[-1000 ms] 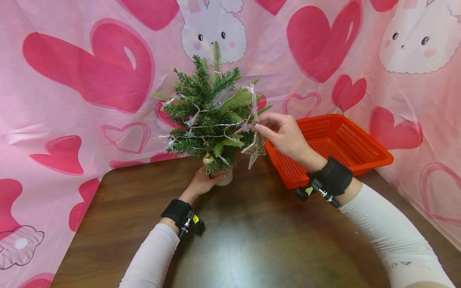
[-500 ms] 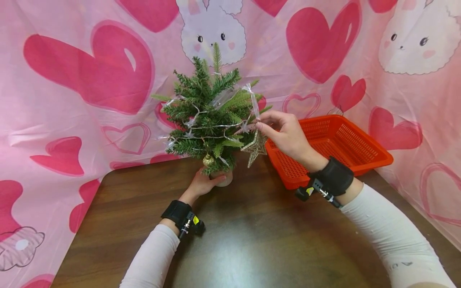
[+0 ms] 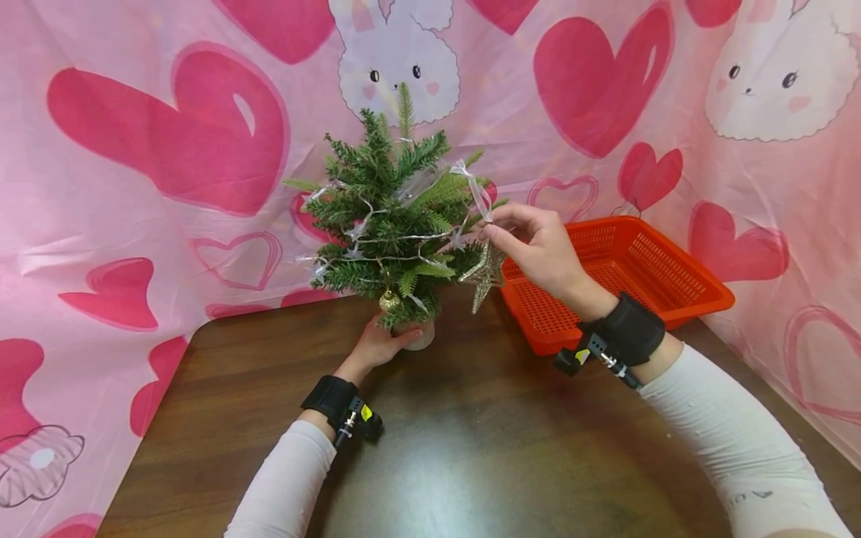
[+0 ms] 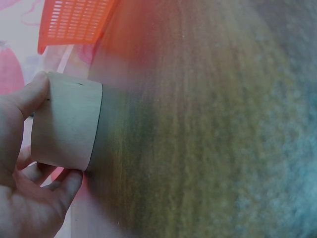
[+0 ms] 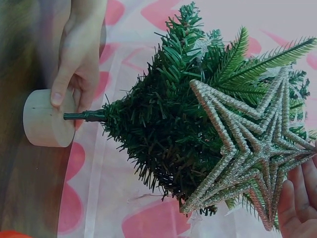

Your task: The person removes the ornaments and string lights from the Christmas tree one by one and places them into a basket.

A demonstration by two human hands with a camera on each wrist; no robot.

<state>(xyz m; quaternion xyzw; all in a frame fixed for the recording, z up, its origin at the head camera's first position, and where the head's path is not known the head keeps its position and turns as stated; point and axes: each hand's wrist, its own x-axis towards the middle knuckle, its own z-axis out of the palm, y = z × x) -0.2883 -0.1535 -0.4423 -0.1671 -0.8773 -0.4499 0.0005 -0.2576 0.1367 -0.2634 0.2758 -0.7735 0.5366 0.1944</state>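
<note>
A small artificial Christmas tree (image 3: 386, 194) stands on a round wooden base (image 4: 69, 121). My left hand (image 3: 378, 344) grips that base, thumb on one side and fingers on the other. To the right of the tree, my right hand (image 3: 543, 243) pinches a glittery gold star ornament (image 5: 265, 148) near its upper point. A sheer white ribbon (image 3: 479, 193) runs from the star up to the branch tips, slanting to the left. How the ribbon's upper end meets the branch is unclear. On a low front branch hangs a gold ball ornament (image 3: 389, 300).
An orange plastic basket (image 3: 673, 291) stands at the back right, behind my right hand. A light string with clear stars (image 3: 354, 230) wraps the tree. Pink heart-print cloth (image 3: 229, 127) hangs behind the brown wooden table (image 3: 269, 359).
My right hand has moved slightly right with the star ornament. The ribbon, nearly upright before, now slants between branch and hand. The left hand keeps its grip on the base.
</note>
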